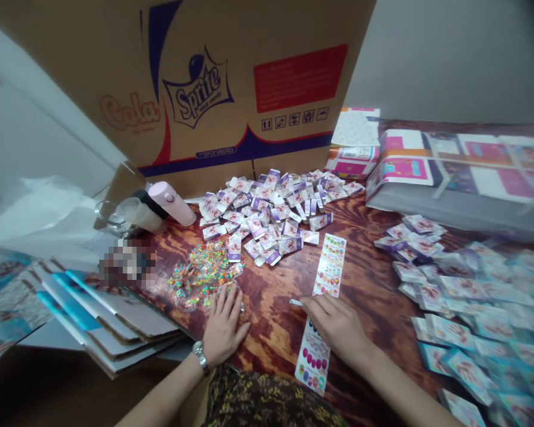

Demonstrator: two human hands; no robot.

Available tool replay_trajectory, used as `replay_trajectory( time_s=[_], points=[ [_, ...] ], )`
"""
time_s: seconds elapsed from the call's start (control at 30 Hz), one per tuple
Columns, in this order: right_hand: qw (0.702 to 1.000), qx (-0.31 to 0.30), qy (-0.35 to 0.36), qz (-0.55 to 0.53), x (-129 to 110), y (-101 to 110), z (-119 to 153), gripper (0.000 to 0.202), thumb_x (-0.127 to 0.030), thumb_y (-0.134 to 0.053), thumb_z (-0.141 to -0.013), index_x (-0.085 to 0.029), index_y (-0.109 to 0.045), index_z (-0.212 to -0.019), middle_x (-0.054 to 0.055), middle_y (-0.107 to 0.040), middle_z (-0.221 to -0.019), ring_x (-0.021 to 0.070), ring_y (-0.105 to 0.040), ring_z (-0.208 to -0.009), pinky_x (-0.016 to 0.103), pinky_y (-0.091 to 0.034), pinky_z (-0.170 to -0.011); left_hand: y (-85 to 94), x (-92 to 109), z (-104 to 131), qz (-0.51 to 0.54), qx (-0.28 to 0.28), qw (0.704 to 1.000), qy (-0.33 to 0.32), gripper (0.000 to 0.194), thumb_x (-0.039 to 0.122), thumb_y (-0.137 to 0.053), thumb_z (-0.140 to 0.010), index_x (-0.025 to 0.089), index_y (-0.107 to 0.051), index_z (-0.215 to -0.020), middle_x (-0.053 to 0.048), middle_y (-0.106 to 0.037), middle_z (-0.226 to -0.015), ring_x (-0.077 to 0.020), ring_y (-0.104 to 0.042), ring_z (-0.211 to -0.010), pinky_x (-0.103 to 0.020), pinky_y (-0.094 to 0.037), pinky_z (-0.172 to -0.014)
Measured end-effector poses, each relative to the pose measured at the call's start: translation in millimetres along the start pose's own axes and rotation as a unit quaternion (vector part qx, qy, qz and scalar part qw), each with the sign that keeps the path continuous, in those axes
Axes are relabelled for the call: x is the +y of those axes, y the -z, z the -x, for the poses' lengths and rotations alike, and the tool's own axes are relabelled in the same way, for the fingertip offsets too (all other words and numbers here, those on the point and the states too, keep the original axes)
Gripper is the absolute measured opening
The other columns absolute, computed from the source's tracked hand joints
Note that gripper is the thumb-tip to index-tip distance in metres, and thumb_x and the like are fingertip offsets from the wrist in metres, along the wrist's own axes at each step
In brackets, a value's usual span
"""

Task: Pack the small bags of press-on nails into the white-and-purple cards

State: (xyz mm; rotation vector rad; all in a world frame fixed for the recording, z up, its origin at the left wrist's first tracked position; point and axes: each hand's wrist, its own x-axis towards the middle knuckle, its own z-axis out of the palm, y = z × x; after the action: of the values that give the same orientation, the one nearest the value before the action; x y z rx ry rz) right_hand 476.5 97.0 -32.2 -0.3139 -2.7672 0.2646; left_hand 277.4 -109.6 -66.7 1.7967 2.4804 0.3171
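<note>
My left hand (225,326), with a watch on its wrist, lies flat with fingers spread at the near edge of a pile of small clear packets of colourful candy (207,270). Over a long strip of printed stickers (314,356) is my right hand (336,326), its fingers pressed together. A small white piece (295,302) pokes out from its fingertips. Behind both hands sits a heap of small white and purple boxes (267,213).
A large cardboard carton (293,136) stands at the back. Flat blue-white boxes (458,332) cover the right side, below a wrapped bundle (471,201). A pink bottle (173,204), a cup (140,214) and folded cardboard (115,320) are at left.
</note>
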Motion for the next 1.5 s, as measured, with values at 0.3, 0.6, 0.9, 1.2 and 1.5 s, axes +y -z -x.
replay_trajectory(
  time_s=[0.3, 0.6, 0.9, 1.2, 1.5],
  points=[
    [0.993, 0.015, -0.095, -0.064, 6, -2, 0, 0.021, -0.021, -0.039, -0.091, -0.016, -0.058, -0.099, 0.007, -0.061, -0.083, 0.0176, -0.057, -0.076, 0.028, -0.045, -0.07, -6.9, 57, -44, 0.14, 0.036, 0.99, 0.003, 0.051, 0.027, -0.041, -0.089, 0.017, -0.025, -0.137, -0.013, -0.022, -0.145, -0.0281, -0.008, -0.135, -0.052, -0.023, -0.105],
    [0.991, -0.008, -0.104, -0.083, 3, -29, -16, 0.021, -0.022, -0.04, -0.091, -0.018, -0.06, -0.097, 0.006, -0.06, -0.081, 0.0169, -0.057, -0.074, 0.027, -0.047, -0.066, -4.6, 47, -30, 0.058, -0.018, 0.988, -0.145, 0.039, 0.024, -0.046, -0.085, 0.018, -0.047, -0.124, -0.011, -0.041, -0.135, -0.0327, -0.02, -0.132, -0.059, -0.022, -0.103],
    [0.989, 0.019, 0.144, -0.011, 27, -57, -57, 0.027, -0.014, -0.042, -0.089, -0.015, -0.056, -0.112, 0.01, -0.062, -0.106, 0.0214, -0.055, -0.101, 0.033, -0.047, -0.083, -9.6, 40, -47, 0.014, -0.001, 0.994, -0.111, 0.047, 0.034, -0.048, -0.084, 0.012, -0.044, -0.126, -0.019, -0.036, -0.137, -0.0333, -0.025, -0.13, -0.057, -0.025, -0.101],
    [0.977, -0.072, 0.196, 0.049, 29, -61, -64, 0.02, -0.015, -0.045, -0.088, -0.012, -0.057, -0.104, 0.011, -0.064, -0.099, 0.0212, -0.057, -0.093, 0.034, -0.047, -0.081, -5.0, 29, -36, 0.013, 0.0, 0.993, -0.113, 0.04, 0.033, -0.045, -0.086, 0.016, -0.048, -0.122, -0.013, -0.044, -0.133, -0.03, -0.034, -0.125, -0.054, -0.027, -0.102],
    [0.983, -0.052, 0.171, 0.039, 23, -59, -65, 0.022, -0.01, -0.039, -0.087, -0.013, -0.056, -0.101, 0.008, -0.062, -0.088, 0.0195, -0.058, -0.084, 0.032, -0.051, -0.073, 15.7, 19, -79, 0.03, 0.085, 0.989, -0.114, 0.028, 0.017, -0.042, -0.087, 0.016, -0.052, -0.113, -0.011, -0.056, -0.111, -0.0218, -0.048, -0.104, -0.042, -0.036, -0.096]
  ],
)
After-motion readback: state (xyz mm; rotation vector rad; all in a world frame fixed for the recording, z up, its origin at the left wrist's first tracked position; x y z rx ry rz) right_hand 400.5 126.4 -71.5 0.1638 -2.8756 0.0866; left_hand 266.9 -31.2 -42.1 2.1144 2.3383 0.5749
